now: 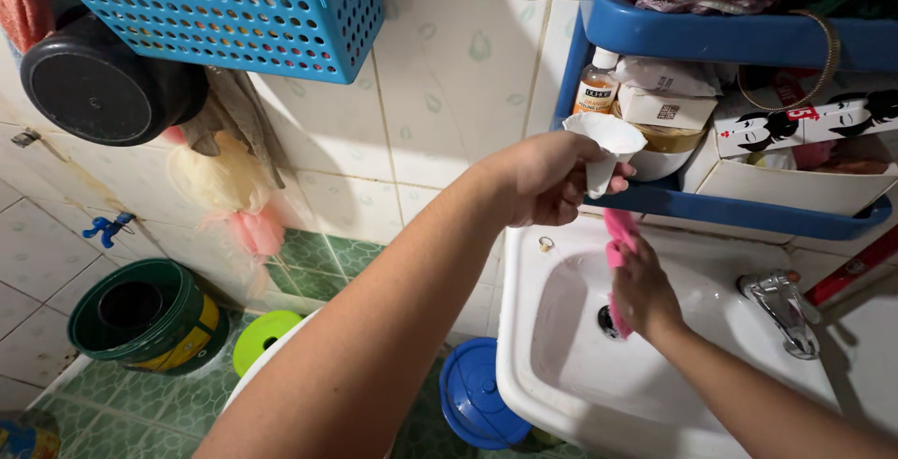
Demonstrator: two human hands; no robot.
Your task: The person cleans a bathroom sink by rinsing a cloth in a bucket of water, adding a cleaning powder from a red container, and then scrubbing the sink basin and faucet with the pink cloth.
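My left hand (547, 178) holds a small white plastic cup (603, 145) above the back rim of the white sink (524, 328), its fingers wrapped round the cup's narrow base. My right hand (644, 295) is inside the basin, fingers closed on a pink cloth (617, 234) that stands up just beside the drain (608, 321). The chrome tap (781, 305) sits at the sink's right edge, under the blue shelf (748, 211).

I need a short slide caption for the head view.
Left hand lifts a small white plastic cup; right hand holds a pink cloth over the white sink.
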